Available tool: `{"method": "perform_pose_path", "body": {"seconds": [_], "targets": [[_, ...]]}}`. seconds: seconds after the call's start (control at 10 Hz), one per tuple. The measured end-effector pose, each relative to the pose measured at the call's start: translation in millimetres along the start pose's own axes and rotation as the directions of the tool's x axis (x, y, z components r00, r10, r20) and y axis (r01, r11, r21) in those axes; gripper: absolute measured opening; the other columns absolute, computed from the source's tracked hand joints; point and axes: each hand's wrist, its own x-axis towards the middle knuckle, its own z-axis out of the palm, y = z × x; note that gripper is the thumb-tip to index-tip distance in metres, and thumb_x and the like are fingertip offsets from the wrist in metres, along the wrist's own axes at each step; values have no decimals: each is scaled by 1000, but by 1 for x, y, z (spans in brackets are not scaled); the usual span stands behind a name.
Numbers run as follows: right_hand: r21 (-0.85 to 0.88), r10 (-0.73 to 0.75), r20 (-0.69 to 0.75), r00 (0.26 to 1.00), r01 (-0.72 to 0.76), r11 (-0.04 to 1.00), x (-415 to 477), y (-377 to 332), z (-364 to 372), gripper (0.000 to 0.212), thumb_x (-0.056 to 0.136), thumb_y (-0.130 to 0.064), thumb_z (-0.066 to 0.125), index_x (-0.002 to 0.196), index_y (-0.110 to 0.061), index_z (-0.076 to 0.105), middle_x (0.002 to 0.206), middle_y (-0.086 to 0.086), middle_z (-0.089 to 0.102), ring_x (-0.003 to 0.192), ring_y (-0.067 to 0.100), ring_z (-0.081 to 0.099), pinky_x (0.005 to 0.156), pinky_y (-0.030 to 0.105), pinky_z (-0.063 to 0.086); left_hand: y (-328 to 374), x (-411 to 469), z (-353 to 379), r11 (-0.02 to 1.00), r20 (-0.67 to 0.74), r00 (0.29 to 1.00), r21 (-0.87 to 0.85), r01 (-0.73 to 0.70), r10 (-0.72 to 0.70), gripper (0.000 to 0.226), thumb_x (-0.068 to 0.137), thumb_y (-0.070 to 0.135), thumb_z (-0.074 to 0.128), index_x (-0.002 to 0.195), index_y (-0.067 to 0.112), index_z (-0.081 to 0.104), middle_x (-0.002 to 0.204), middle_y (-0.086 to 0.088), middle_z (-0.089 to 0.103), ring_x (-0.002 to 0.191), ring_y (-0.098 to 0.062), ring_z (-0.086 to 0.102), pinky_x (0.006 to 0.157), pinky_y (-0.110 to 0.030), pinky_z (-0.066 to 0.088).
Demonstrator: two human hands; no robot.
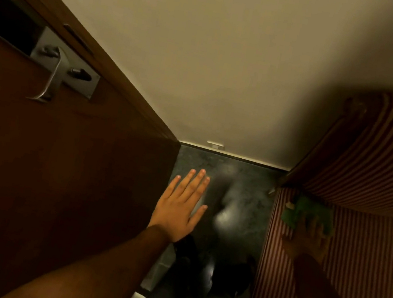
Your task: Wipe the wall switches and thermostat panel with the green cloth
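My right hand lies over the green cloth on the seat of a red-and-white striped chair at the right; its fingers are on the cloth, but the dim blur hides whether they grip it. My left hand is flat and open, fingers together, at the edge of the dark wooden door. No wall switches or thermostat panel are in view. A small white plate sits low on the wall just above the floor.
The door with a metal lever handle fills the left. A plain cream wall faces me. The striped chair stands against the right. Dark stone floor and my dark shoes lie between.
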Motion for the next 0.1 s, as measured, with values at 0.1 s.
{"method": "perform_pose_path", "body": {"seconds": [0.1], "targets": [[20, -106, -227, 968, 113, 993, -21, -14, -12, 85, 102, -58, 40, 171, -24, 4, 177, 12, 2, 164, 35, 4, 132, 62, 10, -7, 8, -13, 1000, -27, 999, 2, 29, -29, 79, 116, 56, 36, 180, 19, 9, 188, -2, 2, 174, -20, 2, 138, -47, 10]]}}
